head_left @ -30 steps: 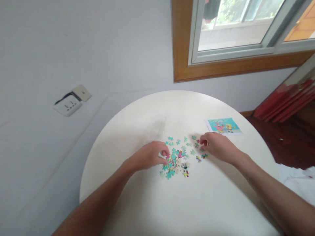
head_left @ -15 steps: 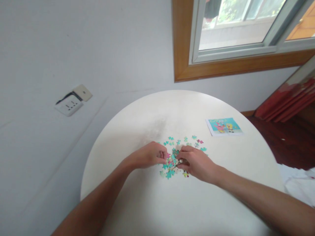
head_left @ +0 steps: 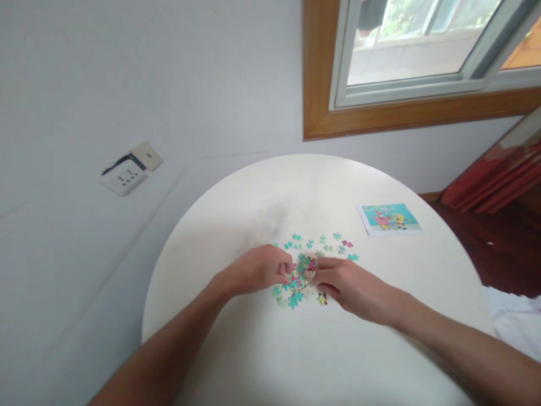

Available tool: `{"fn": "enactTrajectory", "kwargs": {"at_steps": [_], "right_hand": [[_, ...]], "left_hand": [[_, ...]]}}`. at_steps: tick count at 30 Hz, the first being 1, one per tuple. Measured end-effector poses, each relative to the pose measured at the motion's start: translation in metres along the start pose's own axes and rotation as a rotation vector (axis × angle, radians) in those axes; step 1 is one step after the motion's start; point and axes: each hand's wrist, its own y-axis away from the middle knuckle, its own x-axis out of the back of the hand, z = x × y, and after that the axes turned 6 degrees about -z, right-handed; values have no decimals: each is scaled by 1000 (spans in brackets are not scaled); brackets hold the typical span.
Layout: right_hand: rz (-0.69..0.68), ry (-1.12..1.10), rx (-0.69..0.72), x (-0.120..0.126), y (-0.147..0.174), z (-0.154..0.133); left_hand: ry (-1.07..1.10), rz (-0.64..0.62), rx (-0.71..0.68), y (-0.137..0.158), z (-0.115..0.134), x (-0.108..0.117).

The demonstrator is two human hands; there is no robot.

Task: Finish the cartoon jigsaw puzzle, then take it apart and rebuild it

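A loose heap of jigsaw puzzle pieces [head_left: 296, 298], mostly teal with some pink and yellow, lies on the round white table [head_left: 262, 349]. At the heap's left edge is my left hand [head_left: 270, 268], its fingers curled inward; whatever they pinch is hidden. My right hand [head_left: 350, 285] reaches in from the right, fingers closed at a teal and pink puzzle piece [head_left: 311, 263] over the heap. Part of the heap is covered by both hands. Several single pieces are scattered just behind, among them a pink piece [head_left: 347, 243] and a teal piece [head_left: 353, 257].
A picture card [head_left: 391, 219] with two cartoon figures on blue lies at the table's right rear. Behind the table rises a white wall with a socket [head_left: 124, 176] and a wood-framed window [head_left: 321, 121]. A red curtain [head_left: 494, 169] hangs at the right.
My right hand has shifted a little right, and a teal and pink piece now shows at its fingertips. My left hand stays by the heap. The whole view has moved slightly.
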Motion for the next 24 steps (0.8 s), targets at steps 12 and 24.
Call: {"fn": "enactTrajectory", "kwargs": {"at_steps": [12,24], "right_hand": [[-190,218,247,-19,10,-22],[65,205,-95,-26,-10,-9]], "left_hand": [[-46,44,-126,-7,5,-4],[-68,-78,-166,-12,0,-7]]}}
